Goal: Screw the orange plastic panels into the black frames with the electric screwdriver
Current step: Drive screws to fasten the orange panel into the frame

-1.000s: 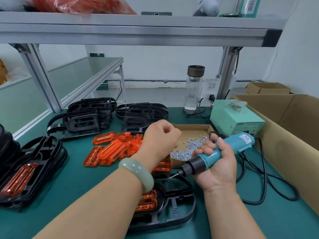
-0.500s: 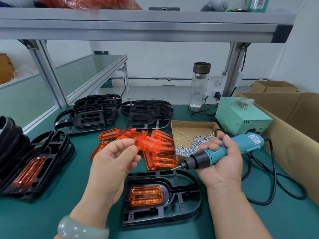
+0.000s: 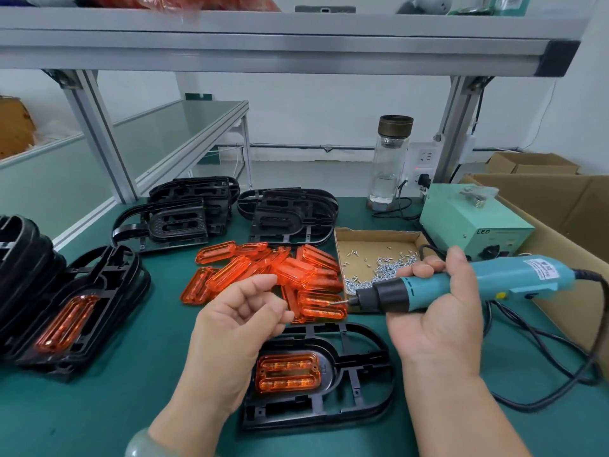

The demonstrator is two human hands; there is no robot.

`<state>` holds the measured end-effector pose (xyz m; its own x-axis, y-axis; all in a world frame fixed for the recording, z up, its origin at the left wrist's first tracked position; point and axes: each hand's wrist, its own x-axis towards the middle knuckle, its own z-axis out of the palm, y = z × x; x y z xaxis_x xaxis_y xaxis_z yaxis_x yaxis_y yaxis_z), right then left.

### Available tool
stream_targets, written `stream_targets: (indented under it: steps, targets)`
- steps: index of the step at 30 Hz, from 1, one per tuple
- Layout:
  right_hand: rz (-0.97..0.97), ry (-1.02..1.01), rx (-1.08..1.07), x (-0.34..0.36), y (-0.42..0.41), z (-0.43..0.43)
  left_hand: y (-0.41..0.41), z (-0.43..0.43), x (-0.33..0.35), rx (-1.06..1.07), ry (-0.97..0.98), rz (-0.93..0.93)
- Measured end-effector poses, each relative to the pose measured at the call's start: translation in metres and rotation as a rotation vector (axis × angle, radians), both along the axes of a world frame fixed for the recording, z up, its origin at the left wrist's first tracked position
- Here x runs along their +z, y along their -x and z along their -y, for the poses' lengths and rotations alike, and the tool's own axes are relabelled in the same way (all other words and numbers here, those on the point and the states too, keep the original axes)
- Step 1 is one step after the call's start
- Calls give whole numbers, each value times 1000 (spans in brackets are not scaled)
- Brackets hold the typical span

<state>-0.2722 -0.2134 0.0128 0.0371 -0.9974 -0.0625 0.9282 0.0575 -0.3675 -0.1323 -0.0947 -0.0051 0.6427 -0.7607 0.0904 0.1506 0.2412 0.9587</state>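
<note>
The letters "LED" stand in dark print on the front of the green control box (image 3: 474, 222). The electric screwdriver (image 3: 514, 278) carries a white label with blue print near its rear, too small to read.

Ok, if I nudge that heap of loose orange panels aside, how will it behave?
The orange panels look thin, glossy plastic: probably light and slick. Heaped loosely, they would likely slide apart, not shift together. Their moulded ribs suggest stiffness.
</note>
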Motion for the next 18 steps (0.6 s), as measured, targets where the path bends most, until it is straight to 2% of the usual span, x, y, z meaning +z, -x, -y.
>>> stream_targets:
  steps: [11,18]
  targets:
    - [66,-50,96,7,-5,-11,8,-1,-2,-252,-94,-50]
    - [46,-63,89,7,-8,-14,11,0,-5,-290,-122,-14]
